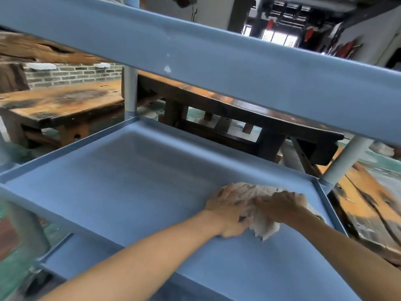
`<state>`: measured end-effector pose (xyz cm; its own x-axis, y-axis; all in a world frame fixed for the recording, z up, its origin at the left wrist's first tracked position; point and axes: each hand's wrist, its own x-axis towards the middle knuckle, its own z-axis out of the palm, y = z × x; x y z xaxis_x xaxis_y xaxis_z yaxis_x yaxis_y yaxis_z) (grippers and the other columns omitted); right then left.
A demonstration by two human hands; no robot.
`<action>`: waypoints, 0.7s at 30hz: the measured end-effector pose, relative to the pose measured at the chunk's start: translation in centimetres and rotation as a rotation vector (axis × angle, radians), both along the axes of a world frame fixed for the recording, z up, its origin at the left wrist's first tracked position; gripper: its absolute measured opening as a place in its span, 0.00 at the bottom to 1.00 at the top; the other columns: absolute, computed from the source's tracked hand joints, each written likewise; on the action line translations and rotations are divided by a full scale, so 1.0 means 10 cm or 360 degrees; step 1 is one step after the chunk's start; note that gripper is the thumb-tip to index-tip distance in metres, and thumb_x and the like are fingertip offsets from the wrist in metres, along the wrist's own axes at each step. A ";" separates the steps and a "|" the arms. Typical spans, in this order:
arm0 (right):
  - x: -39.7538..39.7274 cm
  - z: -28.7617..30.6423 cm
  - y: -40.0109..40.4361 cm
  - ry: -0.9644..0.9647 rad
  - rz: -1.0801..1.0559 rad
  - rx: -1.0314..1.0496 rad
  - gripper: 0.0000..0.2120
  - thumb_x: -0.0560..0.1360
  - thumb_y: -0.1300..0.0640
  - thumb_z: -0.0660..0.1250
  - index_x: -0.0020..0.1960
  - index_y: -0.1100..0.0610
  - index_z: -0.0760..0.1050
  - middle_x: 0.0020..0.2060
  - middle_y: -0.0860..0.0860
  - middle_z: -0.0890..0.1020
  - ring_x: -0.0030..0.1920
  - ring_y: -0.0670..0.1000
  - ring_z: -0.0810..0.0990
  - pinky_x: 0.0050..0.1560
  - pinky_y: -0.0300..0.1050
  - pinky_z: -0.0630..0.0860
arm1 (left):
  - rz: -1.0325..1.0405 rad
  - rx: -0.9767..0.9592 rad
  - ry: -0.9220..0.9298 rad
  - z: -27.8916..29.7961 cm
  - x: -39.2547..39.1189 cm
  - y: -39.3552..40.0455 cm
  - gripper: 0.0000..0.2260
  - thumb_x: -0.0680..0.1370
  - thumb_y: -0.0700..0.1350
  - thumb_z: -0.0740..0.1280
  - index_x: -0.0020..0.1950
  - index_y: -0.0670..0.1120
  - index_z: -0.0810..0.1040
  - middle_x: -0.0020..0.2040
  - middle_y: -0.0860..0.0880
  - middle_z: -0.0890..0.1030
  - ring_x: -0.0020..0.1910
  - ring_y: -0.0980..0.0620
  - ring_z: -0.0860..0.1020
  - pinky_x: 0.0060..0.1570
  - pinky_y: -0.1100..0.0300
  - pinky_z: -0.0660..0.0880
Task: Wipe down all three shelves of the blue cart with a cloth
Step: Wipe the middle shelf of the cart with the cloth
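- Both hands, left (227, 213) and right (280, 205), press one bunched cloth (263, 227) onto the middle shelf (134, 181), near its right rim; each grip is curled over the cloth
- Middle shelf seems underway; top shelf (217, 61) and bottom shelf (71, 259) can't be judged
- No readable writing anywhere

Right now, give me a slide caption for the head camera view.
Both hands, left hand and right hand, press a cloth onto the blue cart's middle shelf.
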<state>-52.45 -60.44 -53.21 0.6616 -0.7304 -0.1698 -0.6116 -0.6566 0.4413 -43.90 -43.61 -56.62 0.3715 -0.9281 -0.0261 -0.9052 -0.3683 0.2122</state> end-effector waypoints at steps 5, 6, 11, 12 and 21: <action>0.80 -0.23 0.08 0.0081 -0.0276 -0.0086 0.34 0.80 0.36 0.53 0.80 0.55 0.61 0.77 0.58 0.67 0.77 0.65 0.64 0.73 0.66 0.61 | 0.0191 -0.0079 0.0088 0.04 0.15 -0.03 0.29 0.82 0.62 0.42 0.80 0.53 0.60 0.83 0.54 0.51 0.81 0.49 0.36 0.78 0.46 0.41; 0.96 -0.25 0.12 -0.0046 -0.0225 -0.0043 0.33 0.81 0.37 0.53 0.80 0.55 0.62 0.77 0.58 0.68 0.76 0.64 0.66 0.73 0.64 0.64 | 0.0221 -0.0113 0.0119 0.03 0.20 0.01 0.29 0.82 0.62 0.42 0.81 0.53 0.57 0.83 0.55 0.48 0.80 0.49 0.35 0.78 0.47 0.41; 1.74 -0.30 0.39 -0.0457 -0.0050 0.0202 0.31 0.81 0.42 0.54 0.78 0.60 0.64 0.75 0.61 0.69 0.74 0.62 0.68 0.73 0.56 0.68 | 0.0370 -0.0205 0.0131 -0.02 0.59 0.52 0.28 0.82 0.61 0.45 0.82 0.53 0.54 0.83 0.50 0.47 0.79 0.49 0.31 0.78 0.51 0.38; 1.90 -0.30 0.51 -0.0579 -0.0130 0.0275 0.33 0.81 0.41 0.54 0.78 0.62 0.63 0.75 0.62 0.68 0.75 0.62 0.67 0.74 0.55 0.67 | 0.0416 -0.0195 0.0125 -0.01 0.68 0.67 0.28 0.83 0.61 0.45 0.80 0.52 0.59 0.83 0.47 0.50 0.79 0.49 0.30 0.78 0.51 0.37; 2.77 -0.43 1.49 -0.0921 0.0842 0.0911 0.23 0.86 0.58 0.47 0.77 0.69 0.57 0.77 0.70 0.59 0.78 0.68 0.56 0.77 0.64 0.57 | 0.0758 -0.0662 0.0173 0.04 1.30 2.01 0.32 0.82 0.62 0.43 0.65 0.47 0.80 0.79 0.47 0.62 0.78 0.58 0.32 0.75 0.62 0.35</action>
<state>-24.71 -45.58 -57.54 0.9738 -0.2223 0.0480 -0.1974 -0.9310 -0.3071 -30.91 -23.55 -56.20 0.7610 -0.6027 0.2398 -0.6280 -0.5918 0.5054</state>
